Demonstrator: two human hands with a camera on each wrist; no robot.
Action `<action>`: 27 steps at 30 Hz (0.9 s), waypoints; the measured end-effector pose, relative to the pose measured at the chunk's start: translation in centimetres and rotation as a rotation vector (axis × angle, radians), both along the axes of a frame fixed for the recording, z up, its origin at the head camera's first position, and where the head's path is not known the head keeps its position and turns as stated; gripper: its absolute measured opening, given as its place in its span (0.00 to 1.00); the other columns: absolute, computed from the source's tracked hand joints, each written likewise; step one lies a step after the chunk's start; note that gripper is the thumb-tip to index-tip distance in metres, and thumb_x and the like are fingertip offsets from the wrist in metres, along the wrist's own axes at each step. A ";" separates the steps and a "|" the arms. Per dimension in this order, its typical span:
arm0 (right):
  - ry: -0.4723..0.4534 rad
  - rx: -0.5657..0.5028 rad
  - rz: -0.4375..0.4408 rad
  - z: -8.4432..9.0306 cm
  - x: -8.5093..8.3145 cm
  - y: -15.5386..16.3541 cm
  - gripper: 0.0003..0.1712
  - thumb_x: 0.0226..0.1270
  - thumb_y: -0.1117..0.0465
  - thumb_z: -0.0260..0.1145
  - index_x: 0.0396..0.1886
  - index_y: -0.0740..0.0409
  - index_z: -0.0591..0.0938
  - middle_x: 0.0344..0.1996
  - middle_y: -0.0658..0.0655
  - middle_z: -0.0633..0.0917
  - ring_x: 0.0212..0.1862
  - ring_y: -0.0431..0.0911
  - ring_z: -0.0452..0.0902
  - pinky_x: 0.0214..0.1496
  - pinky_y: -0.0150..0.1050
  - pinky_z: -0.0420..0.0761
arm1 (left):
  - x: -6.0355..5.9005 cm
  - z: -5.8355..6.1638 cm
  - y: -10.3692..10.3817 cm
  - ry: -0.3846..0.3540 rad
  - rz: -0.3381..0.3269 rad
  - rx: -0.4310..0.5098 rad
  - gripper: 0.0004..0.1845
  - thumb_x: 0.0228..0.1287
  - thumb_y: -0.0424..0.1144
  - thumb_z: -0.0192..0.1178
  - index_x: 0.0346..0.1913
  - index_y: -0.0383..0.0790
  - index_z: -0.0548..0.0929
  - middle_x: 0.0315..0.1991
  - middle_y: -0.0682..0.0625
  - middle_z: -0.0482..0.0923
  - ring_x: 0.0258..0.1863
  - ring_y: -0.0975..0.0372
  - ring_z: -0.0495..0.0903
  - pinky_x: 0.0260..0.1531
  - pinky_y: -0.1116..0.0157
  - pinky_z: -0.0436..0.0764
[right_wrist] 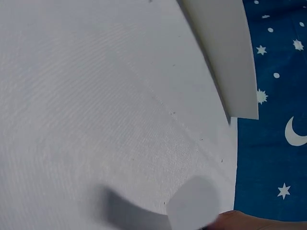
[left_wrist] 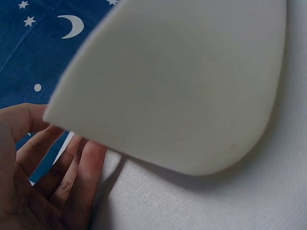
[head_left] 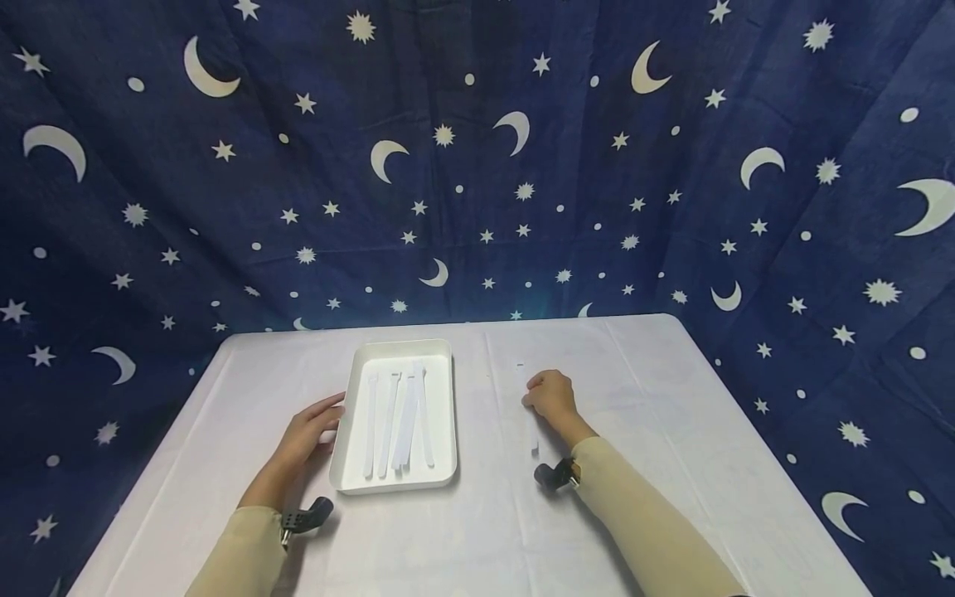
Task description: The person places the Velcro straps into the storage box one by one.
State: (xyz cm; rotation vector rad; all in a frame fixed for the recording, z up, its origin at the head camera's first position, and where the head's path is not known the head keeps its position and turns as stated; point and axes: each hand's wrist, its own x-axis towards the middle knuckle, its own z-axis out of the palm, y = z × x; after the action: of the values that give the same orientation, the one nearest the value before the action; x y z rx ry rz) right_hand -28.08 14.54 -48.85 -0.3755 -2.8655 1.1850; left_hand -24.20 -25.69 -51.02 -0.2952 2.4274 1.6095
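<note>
left hand (head_left: 307,431): flat fingers against white tray (head_left: 351,464) left wall | right hand (head_left: 550,395): right of tray, pinching white strip (head_left: 533,431) on surface (head_left: 671,431) | advice: steady tray, lift strip level

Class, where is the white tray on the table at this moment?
In the head view the white tray sits left of the table's centre, its left rim touched by the left hand.
</note>
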 end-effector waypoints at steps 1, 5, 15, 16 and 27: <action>-0.002 -0.008 -0.006 0.0 0.0 -0.1 0.11 0.51 0.70 0.72 0.37 0.66 0.85 0.36 0.62 0.85 0.38 0.53 0.80 0.40 0.42 0.83 | 0.0 0.0 0.0 0.001 -0.001 0.000 0.32 0.73 0.54 0.50 0.74 0.45 0.63 0.69 0.36 0.67 0.65 0.43 0.71 0.53 0.54 0.82; -0.003 -0.016 -0.014 -0.1 -0.1 -0.3 0.13 0.50 0.71 0.72 0.38 0.66 0.84 0.34 0.61 0.84 0.37 0.52 0.80 0.37 0.40 0.83 | -0.1 -0.1 0.0 0.004 -0.001 0.007 0.32 0.73 0.54 0.50 0.74 0.45 0.64 0.69 0.36 0.67 0.65 0.43 0.71 0.53 0.55 0.82; 0.010 -0.026 -0.020 -0.2 -0.4 -0.3 0.10 0.52 0.69 0.69 0.37 0.65 0.83 0.33 0.61 0.84 0.37 0.52 0.80 0.38 0.41 0.82 | -0.2 -0.3 0.0 -0.004 0.007 -0.009 0.32 0.73 0.55 0.50 0.74 0.45 0.64 0.69 0.37 0.68 0.65 0.43 0.72 0.54 0.53 0.81; 0.008 -0.030 -0.017 -0.2 -0.4 -0.2 0.10 0.52 0.69 0.69 0.37 0.65 0.84 0.33 0.62 0.84 0.36 0.52 0.80 0.37 0.40 0.81 | -0.2 -0.3 0.0 -0.004 0.005 -0.012 0.32 0.73 0.55 0.50 0.74 0.45 0.64 0.69 0.37 0.67 0.65 0.43 0.71 0.55 0.52 0.80; -0.119 -0.181 0.030 -0.2 -2.0 1.5 0.14 0.51 0.69 0.67 0.39 0.69 0.86 0.19 0.55 0.84 0.15 0.36 0.75 0.20 0.27 0.76 | -0.3 -0.3 0.1 -0.003 0.025 -0.042 0.32 0.72 0.55 0.50 0.74 0.46 0.65 0.69 0.38 0.68 0.64 0.44 0.72 0.52 0.53 0.82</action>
State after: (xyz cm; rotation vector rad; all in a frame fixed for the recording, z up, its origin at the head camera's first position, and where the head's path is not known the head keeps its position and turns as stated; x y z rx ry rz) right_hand -30.08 16.03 -49.05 -0.4219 -2.8792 1.4814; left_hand -24.46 -25.57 -51.35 -0.3363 2.4674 1.5692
